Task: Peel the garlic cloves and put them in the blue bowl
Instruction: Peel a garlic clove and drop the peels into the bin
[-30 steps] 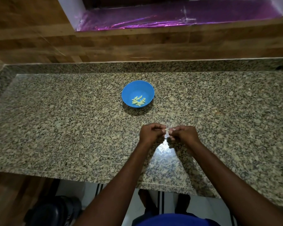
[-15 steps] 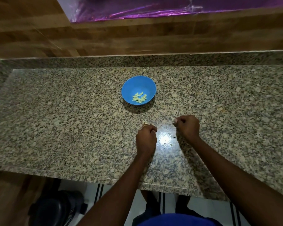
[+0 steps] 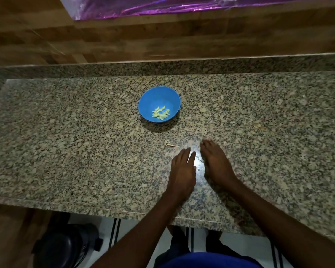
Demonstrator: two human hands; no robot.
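Two bare hands lie flat on a speckled granite counter (image 3: 66, 151), just short of a round blue plastic bowl (image 3: 159, 93) holding pale peeled garlic cloves (image 3: 160, 113).

The left hand (image 3: 182, 171) and right hand (image 3: 216, 164) lie spread, fingers straight, holding nothing. A thin papery scrap of garlic skin (image 3: 171, 145) lies between bowl and hands. No unpeeled clove shows. Judging by this, sweep scraps toward the counter's near edge, away from the bowl; both sides offer room.

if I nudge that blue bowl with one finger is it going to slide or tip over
The blue bowl looks like thin plastic holding only a few peeled garlic cloves, so it is probably light. On the polished granite counter it would likely slide easily. Its sides taper toward the base, so a push at the rim might tip it.
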